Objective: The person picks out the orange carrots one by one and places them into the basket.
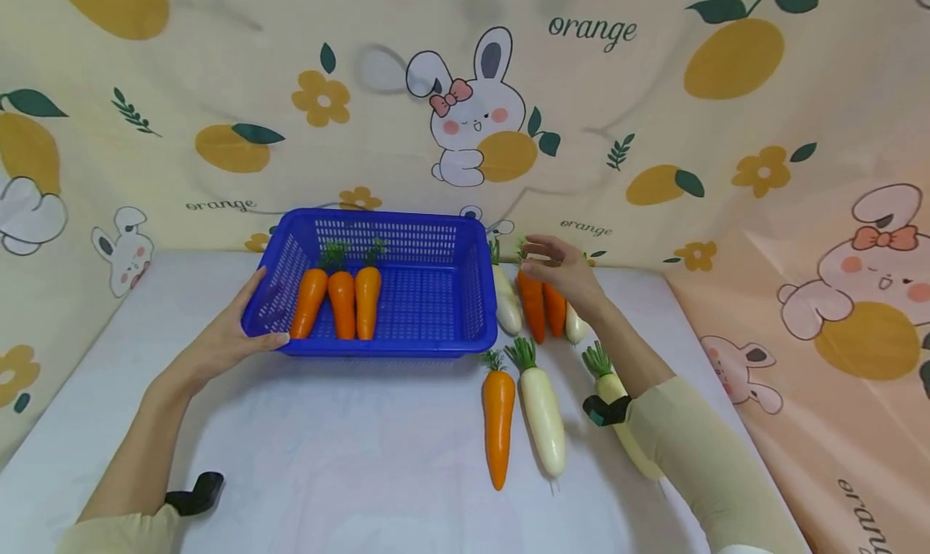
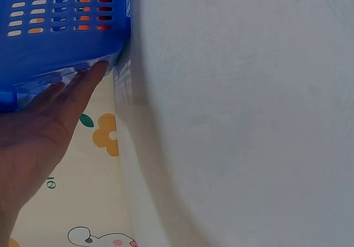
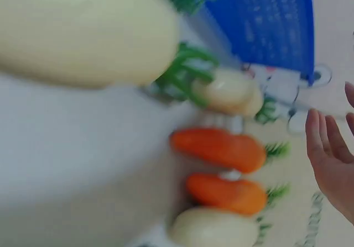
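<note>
A blue plastic basket point(image 1: 421, 346) holds three orange carrots point(image 1: 344, 304) with green tops at its left end. My left hand point(image 1: 228, 324) grips the basket's left side, thumb on the front rim; the left wrist view shows its fingers point(image 2: 83, 92) against the basket's outer side. To the right of the basket, my right hand point(image 1: 563, 271) hovers over the tops of two carrots point(image 1: 533, 305), fingers apart and nothing in them. White radishes point(image 1: 507, 304) lie on either side of that pair, the rightmost partly covered by the hand and wrist.
Nearer the front of the white table point(image 1: 349, 473) lie a single carrot point(image 1: 498, 429) and a white radish point(image 1: 543, 421). Another radish point(image 1: 639, 449) is partly hidden under the right forearm. A printed cloth point(image 1: 291, 94) rises behind the table and along its sides.
</note>
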The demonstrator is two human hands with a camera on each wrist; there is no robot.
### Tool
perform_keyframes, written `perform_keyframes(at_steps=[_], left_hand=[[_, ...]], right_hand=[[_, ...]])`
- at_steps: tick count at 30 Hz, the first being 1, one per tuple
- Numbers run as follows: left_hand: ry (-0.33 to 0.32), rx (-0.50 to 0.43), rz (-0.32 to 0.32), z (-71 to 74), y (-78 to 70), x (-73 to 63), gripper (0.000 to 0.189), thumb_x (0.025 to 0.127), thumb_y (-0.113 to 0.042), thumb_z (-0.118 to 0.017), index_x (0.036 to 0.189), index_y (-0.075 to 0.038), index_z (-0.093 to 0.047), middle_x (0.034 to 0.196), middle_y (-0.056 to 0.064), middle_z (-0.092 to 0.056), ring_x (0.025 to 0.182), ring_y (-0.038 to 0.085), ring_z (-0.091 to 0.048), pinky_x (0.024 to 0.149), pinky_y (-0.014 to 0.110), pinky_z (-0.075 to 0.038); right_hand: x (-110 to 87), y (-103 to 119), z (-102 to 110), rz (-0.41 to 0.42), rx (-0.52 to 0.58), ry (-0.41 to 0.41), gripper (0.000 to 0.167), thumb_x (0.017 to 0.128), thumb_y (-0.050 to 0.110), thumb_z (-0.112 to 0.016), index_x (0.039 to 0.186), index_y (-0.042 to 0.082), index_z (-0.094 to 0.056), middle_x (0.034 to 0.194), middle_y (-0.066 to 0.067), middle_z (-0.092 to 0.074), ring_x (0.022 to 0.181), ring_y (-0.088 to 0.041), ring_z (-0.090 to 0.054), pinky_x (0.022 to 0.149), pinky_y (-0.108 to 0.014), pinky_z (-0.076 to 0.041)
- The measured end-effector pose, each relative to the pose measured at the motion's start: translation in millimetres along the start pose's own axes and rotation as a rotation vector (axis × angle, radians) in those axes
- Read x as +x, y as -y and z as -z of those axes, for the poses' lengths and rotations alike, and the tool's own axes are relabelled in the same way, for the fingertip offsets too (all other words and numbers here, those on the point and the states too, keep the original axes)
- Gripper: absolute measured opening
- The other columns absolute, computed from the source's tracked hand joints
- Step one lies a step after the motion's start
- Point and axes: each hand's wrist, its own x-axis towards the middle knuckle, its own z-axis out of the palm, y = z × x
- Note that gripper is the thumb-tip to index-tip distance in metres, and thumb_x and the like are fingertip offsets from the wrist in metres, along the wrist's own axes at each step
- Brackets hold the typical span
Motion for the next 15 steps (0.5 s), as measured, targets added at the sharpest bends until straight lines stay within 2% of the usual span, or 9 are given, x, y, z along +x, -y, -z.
perform_keyframes(at_steps=[4, 9, 12, 15], left_hand=[[0.004, -0.011, -0.003, -0.4, 0.5, -0.6, 0.109, 0.091, -0.035, -0.071, 0.156, -0.035, 0.017, 0.164, 0.02, 0.014, 0.146, 0.053, 0.003, 0.108, 0.077, -0.01], [-0.006, -0.007, -0.003, 1.2, 0.4, -0.8, 0.108, 0.092, -0.035, -0.07, 0.156, -0.035, 0.017, 0.164, 0.02, 0.013, 0.145, 0.055, 0.0, 0.108, 0.077, -0.011], [-0.008, -0.022, -0.002, 1.1, -0.3, -0.5, 0.108, 0.092, -0.034, -0.07, 0.156, -0.035, 0.016, 0.164, 0.018, 0.014, 0.146, 0.052, 0.002, 0.108, 0.077, -0.01], [-0.01, -0.046, -0.001, -0.6, -1.1, -0.4, 0.107, 0.092, -0.033, -0.07, 0.156, -0.037, 0.016, 0.165, 0.017, 0.014, 0.147, 0.051, 0.004, 0.109, 0.076, -0.009]], right_hand=[[-12.9, -9.2, 10.2, -0.026, -0.005, -0.088, 0.055, 0.093, 0.01, -0.07, 0.144, 0.007, -0.05, 0.143, -0.015, -0.052, 0.127, -0.033, -0.053, 0.098, -0.031, -0.052], [-23.9, -8.6, 13.4, -0.025, 0.024, -0.126, 0.053, 0.094, 0.003, -0.066, 0.142, -0.004, -0.047, 0.145, -0.023, -0.047, 0.131, -0.042, -0.048, 0.092, -0.023, -0.053], [-26.8, -13.1, 14.6, -0.031, 0.009, -0.139, 0.052, 0.094, 0.002, -0.065, 0.142, -0.007, -0.047, 0.146, -0.025, -0.046, 0.132, -0.045, -0.046, 0.1, -0.03, -0.05], [-26.9, -24.3, 14.9, -0.047, -0.014, -0.179, 0.052, 0.094, 0.006, -0.066, 0.142, -0.005, -0.049, 0.148, -0.023, -0.045, 0.136, -0.043, -0.042, 0.112, -0.044, -0.039]])
